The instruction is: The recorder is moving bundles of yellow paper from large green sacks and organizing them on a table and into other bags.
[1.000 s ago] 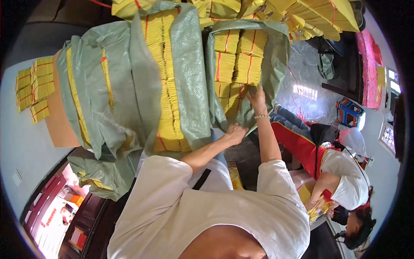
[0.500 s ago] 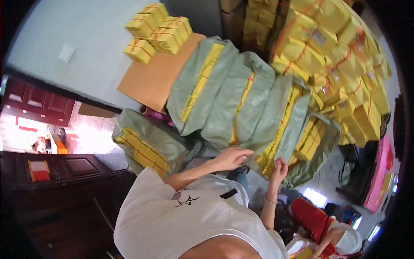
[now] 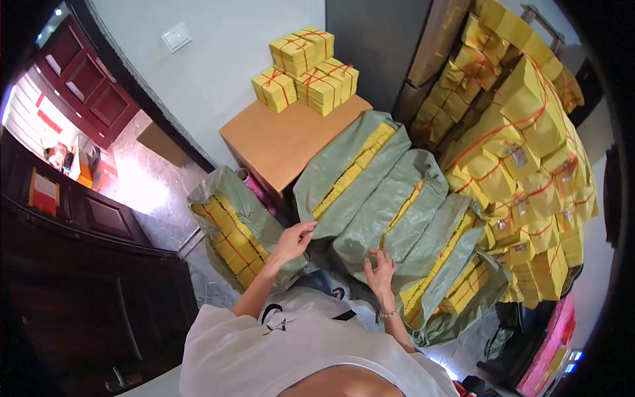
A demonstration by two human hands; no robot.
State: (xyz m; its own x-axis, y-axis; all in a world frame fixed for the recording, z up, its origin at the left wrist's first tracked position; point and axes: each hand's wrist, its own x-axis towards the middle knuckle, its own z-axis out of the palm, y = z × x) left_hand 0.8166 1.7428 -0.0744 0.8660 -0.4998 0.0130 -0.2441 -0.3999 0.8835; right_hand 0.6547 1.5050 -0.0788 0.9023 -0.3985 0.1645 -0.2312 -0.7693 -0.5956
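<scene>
Several grey-green woven sacks stand in a row, each gaping along a slit that shows tightly packed yellow paper bundles. My left hand [image 3: 293, 242] reaches to the lower edge of the leftmost sack of the row [image 3: 344, 212], fingers loosely bent and fingertips at the sack; whether they touch it I cannot tell. In front of the middle sack [image 3: 403, 215], my right hand [image 3: 380, 272] is raised with thumb and fingers apart, holding nothing. A bracelet circles the right wrist. Another sack [image 3: 443, 251] leans to the right, beside an open one with yellow bundles [image 3: 465, 288].
A separate sack of yellow bundles [image 3: 231, 241] stands at left. Red-tied yellow bundles [image 3: 307, 73] sit on a brown cardboard box [image 3: 291, 135] by the wall. A tall pile of yellow packets [image 3: 529, 172] rises at right. Dark doors [image 3: 86, 264] stand at left.
The view has swung, so the sacks and box appear farther right and lower. Both my hands have shifted left along the row, away from the right-hand sack toward the leftmost and middle ones.
</scene>
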